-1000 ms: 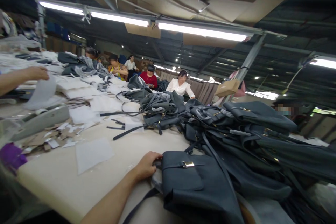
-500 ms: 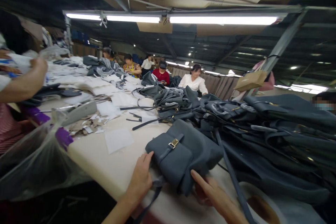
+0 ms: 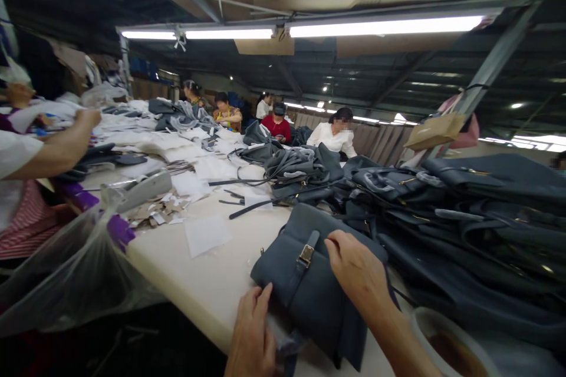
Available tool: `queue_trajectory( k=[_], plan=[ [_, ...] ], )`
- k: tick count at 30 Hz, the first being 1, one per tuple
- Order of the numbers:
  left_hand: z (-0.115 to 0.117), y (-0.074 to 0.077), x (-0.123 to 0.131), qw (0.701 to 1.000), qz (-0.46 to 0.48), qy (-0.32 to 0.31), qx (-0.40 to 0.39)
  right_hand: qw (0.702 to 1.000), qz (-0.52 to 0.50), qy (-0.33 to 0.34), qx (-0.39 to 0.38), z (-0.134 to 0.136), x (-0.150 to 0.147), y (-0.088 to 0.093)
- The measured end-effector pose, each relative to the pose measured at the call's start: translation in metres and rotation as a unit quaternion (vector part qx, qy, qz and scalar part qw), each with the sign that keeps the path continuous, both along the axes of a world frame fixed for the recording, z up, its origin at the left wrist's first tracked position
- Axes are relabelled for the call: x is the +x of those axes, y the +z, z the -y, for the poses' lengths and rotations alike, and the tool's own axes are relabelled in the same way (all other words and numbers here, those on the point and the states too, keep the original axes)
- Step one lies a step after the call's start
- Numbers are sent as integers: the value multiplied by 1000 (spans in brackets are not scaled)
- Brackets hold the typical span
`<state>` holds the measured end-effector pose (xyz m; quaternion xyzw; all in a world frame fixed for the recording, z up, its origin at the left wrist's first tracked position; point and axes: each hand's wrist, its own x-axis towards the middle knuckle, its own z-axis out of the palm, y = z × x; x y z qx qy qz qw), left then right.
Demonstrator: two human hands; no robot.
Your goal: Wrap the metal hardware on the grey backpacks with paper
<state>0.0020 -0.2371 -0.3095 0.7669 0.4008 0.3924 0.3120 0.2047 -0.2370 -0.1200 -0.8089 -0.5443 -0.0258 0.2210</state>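
Note:
A dark blue-grey leather bag (image 3: pixel 309 288) with a strap and a gold buckle (image 3: pixel 305 255) lies on the cream table (image 3: pixel 212 283) right in front of me. My left hand (image 3: pixel 252 333) grips its lower left corner, fingers curled on the edge. My right hand (image 3: pixel 356 271) rests on top of the bag's upper right part, fingers bent over the flap beside the buckle.
A big heap of similar dark bags (image 3: pixel 464 218) fills the table's right side. White paper sheets (image 3: pixel 207 234) and scraps lie at the middle left. A clear plastic bag (image 3: pixel 66 277) hangs at the left edge. A neighbour's arm (image 3: pixel 48 150) reaches in; several workers sit beyond.
The bag has been drawn toward me and turned. My right hand went from under its lower edge to on top of it. My left hand shifted to the lower corner.

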Motion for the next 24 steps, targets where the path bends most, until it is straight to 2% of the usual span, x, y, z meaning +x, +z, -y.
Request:
queue_trajectory(
  k=[2,4,7,9,11,15,17,20,24],
  plan=[
    [8,-7,1,1000,1,-11,9,992,-124,23,-26,-18,6,-8],
    [13,-10,1,1000,2,-7,10,980,-193,39,-39,-33,15,-17],
    [14,-1,0,1000,-12,-9,-3,957,-284,64,-20,-43,24,-25],
    [12,16,-3,999,-30,-22,-14,940,-328,91,5,-42,24,-25],
    [7,41,-5,999,-30,-29,-15,920,-369,129,22,-38,19,-23],
    [-9,94,0,998,54,-15,4,874,-447,184,42,-30,9,-23],
    [-18,115,8,995,94,-15,13,858,-473,193,55,-27,8,-26],
    [-31,134,25,993,119,-26,-4,844,-493,196,78,-25,9,-31],
    [-40,140,47,996,77,-36,-31,837,-495,201,117,-25,12,-36]
  ],
)
